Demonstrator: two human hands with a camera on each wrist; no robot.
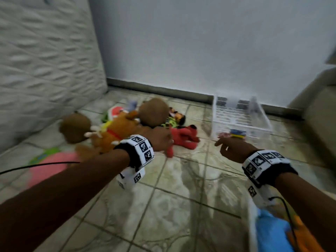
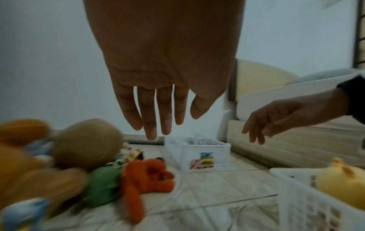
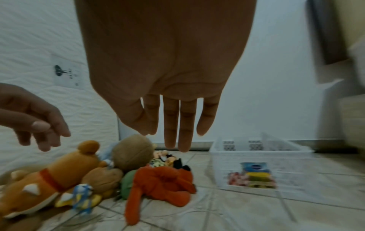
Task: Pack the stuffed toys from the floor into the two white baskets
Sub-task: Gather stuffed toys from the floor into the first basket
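Only the left wrist view shows a yellow toy (image 2: 343, 186) basketed — both hands (image 1: 161, 140) (image 1: 231, 149) spread, empty, red toy (image 1: 183, 138) just beyond the left.

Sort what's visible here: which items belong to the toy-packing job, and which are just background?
Job items:
- red plush dog
- orange bear with red collar
- round brown plush
- pink plush
- far white basket
- near white basket holding a yellow plush
- left hand, right hand, both open and empty

Background:
- quilted mattress
- wall
- tiled floor
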